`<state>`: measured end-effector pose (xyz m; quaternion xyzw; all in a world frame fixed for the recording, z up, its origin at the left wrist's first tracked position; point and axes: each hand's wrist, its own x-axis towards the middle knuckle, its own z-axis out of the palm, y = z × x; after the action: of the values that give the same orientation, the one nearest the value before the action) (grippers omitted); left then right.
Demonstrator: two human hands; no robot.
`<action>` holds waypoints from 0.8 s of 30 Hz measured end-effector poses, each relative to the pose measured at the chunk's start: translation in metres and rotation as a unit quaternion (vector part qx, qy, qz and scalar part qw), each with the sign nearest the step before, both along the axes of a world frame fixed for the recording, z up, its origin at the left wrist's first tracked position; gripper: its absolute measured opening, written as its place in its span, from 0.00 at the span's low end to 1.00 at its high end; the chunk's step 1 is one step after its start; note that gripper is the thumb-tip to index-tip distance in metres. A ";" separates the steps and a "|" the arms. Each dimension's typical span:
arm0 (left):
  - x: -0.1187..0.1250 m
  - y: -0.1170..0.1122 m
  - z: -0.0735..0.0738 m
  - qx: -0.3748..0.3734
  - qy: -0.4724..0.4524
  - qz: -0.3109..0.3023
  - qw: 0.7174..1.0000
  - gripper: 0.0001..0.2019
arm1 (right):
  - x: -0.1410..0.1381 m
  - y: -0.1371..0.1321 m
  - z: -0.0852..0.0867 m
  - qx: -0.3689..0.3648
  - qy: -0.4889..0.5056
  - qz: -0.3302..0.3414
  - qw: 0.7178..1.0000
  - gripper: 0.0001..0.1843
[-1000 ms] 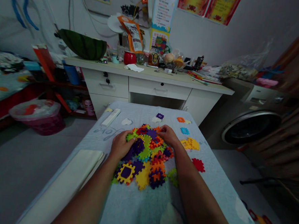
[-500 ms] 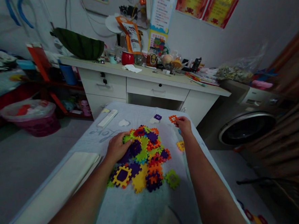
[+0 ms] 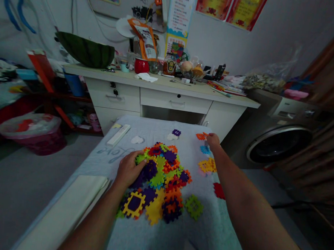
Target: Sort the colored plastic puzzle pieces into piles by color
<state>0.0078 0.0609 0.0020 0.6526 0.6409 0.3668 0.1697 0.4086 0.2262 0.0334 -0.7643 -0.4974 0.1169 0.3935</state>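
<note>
Colourful notched plastic puzzle tiles point(image 3: 160, 168) in purple, green, yellow, orange and red lie in a heap on the cloth-covered table. My left hand point(image 3: 129, 168) rests against the heap's left side, thumb and index finger apart around the tiles' edge; its other fingers are partly hidden. Out at the far right of the table, my right hand point(image 3: 213, 140) pinches an orange tile point(image 3: 201, 136), fingers closed at its right edge. Just below that hand lie a blue tile point(image 3: 205, 149) and yellow tiles point(image 3: 206, 165). A red tile point(image 3: 218, 190) is partly covered by my right forearm.
A purple tile point(image 3: 176, 132) sits at the table's far side, a green tile point(image 3: 194, 207) right of the heap. A long white object point(image 3: 119, 135) and a folded white item point(image 3: 74, 206) lie leftward. Beyond stand a cluttered desk point(image 3: 186, 88) and a washing machine point(image 3: 280, 128).
My right hand has moved a little right and down with the orange tile, which now appears flatter. The blue, yellow and red tiles show more. My left hand has barely moved.
</note>
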 end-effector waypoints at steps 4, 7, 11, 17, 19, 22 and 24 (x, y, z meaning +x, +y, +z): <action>0.000 0.000 0.001 -0.006 0.000 0.003 1.000 0.18 | 0.001 -0.006 -0.009 -0.023 0.037 0.001 0.999 0.15; 0.001 -0.001 0.004 -0.012 -0.001 0.005 1.000 0.18 | 0.002 -0.014 -0.005 -0.014 0.058 0.003 0.998 0.15; 0.002 -0.002 0.006 -0.014 -0.004 0.002 1.000 0.18 | -0.006 -0.028 0.009 0.011 0.082 0.012 0.997 0.17; 0.002 -0.001 0.003 -0.005 -0.001 0.003 1.000 0.18 | -0.058 -0.062 0.027 -0.010 0.155 0.170 0.973 0.15; 0.002 -0.001 0.001 0.000 -0.003 0.002 1.000 0.18 | -0.082 -0.078 0.029 -0.047 0.158 0.290 0.943 0.13; 0.001 0.000 -0.001 0.003 -0.005 -0.001 1.000 0.18 | -0.114 -0.099 0.028 -0.076 0.086 0.399 0.910 0.09; 0.000 0.000 -0.001 0.003 -0.005 -0.001 1.000 0.17 | -0.130 -0.107 0.025 -0.082 0.049 0.423 0.901 0.10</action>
<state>0.0081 0.0614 0.0011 0.6522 0.6378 0.3722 0.1715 0.2790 0.1191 0.0588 -0.5045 -0.7428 0.3503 0.2665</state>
